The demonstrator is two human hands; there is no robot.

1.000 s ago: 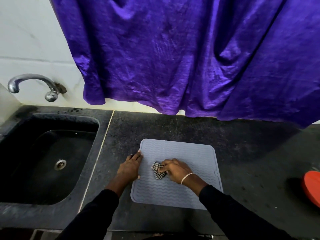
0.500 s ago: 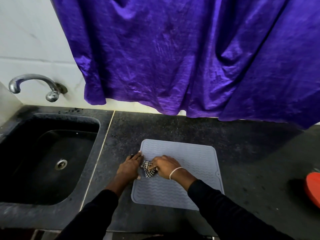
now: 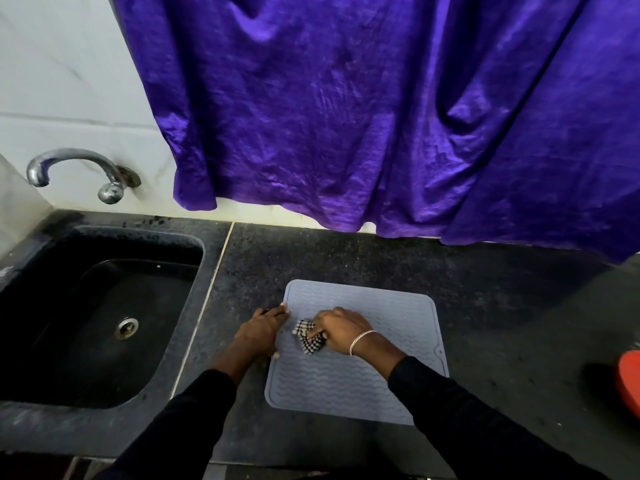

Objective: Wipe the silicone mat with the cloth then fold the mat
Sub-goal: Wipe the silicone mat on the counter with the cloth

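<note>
- A dark speckled counter (image 3: 346, 258) runs under a white tiled wall (image 3: 52, 81), with a purple curtain (image 3: 381, 116) hanging down to its back edge.
- The grey mat (image 3: 398, 313) lies flat on the counter, its wavy ribs facing up.
- The checked cloth (image 3: 306, 337) sits bunched on the left part of the mat, near its left edge.
- The right hand (image 3: 341, 329) is on the mat with its fingers (image 3: 325, 318) curled over the cloth, clamping it against the ribs.
- The left hand (image 3: 258, 332) rests at the mat's left edge, fingers (image 3: 278, 310) straight, their tips on the rim as if pinning it.
- The wiping step looks to be in hand; the mat is not yet folded.
- Next, the cloth probably needs sweeping across the mat's right and near parts while the left hand holds the mat from sliding.
- Left of the mat is a black sink (image 3: 138, 233) below a metal tap (image 3: 76, 168); its drain (image 3: 127, 328) is all I can make out in the basin.
- Far right of the mat, a red object (image 3: 628, 386) is cut off by the frame.
</note>
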